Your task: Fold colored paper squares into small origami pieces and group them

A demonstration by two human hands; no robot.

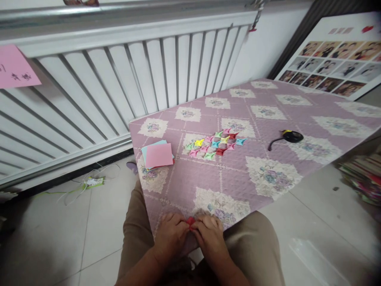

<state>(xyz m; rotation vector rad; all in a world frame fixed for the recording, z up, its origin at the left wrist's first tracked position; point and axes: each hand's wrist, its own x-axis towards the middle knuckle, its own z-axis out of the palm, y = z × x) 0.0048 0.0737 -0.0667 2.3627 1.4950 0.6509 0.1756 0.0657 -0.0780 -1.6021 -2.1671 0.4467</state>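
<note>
At the near edge of the table, my left hand (173, 229) and my right hand (209, 230) meet around a small piece of red folded paper (190, 222). Both hands are closed, thumbs and fingertips pinching it from either side; much of the paper is hidden by them. Farther up the table lies a group of several small folded paper stars (215, 144) in pink, green, yellow, blue and red, set out in slanting rows. To their left rests a stack of coloured paper sheets (159, 155), pink on top with light blue showing beneath.
A lilac tablecloth with floral patches (190, 178) covers the table. A black object with a curved cord or handle (292, 137) lies at right. Behind stand a white radiator (178, 71) and a photo board (333, 59). A power strip (94, 182) is on the floor.
</note>
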